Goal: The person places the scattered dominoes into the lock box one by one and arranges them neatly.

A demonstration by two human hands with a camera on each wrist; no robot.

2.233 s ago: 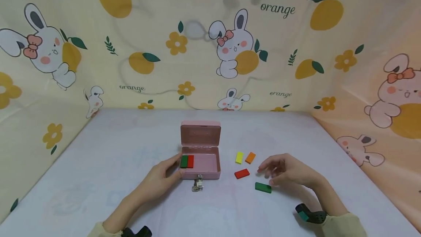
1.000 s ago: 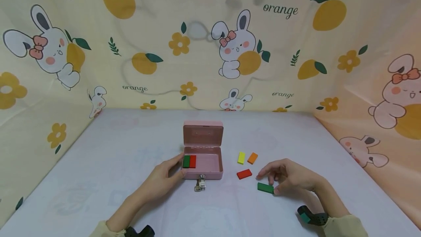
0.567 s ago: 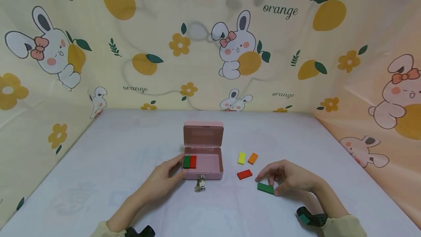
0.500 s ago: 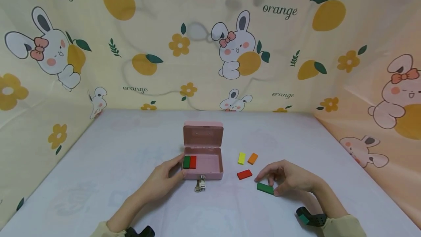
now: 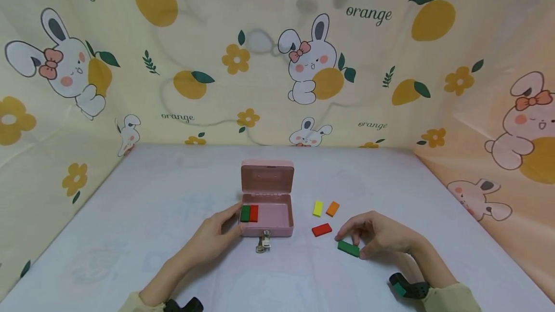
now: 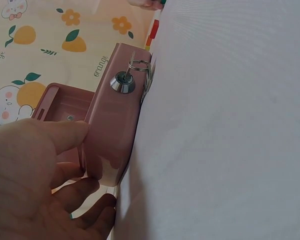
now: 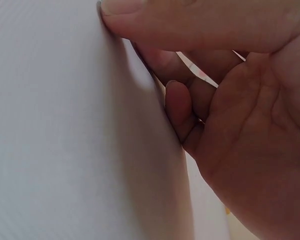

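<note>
An open pink cash box (image 5: 267, 231) stands mid-table with its lid (image 5: 267, 178) raised. Inside, at its left end, a green block (image 5: 245, 213) and a red block (image 5: 254, 213) lie side by side. My left hand (image 5: 211, 237) holds the box's left end; the left wrist view has the thumb at the rim and the other fingers along the side. To the right, my right hand (image 5: 381, 235) pinches a flat green block (image 5: 348, 248) by its ends, thumb at the right one, a fingertip at the left. The right wrist view hides this block.
Between box and right hand lie a yellow block (image 5: 318, 208), an orange block (image 5: 332, 208) and a red block (image 5: 322, 229). Keys (image 5: 261, 244) hang from the lock at the box's front. A patterned cloth (image 5: 260, 61) stands behind the white table (image 5: 182, 172).
My right hand has moved slightly left and down, and its thumb and finger have closed on the green block's ends. The left hand stays on the box.
</note>
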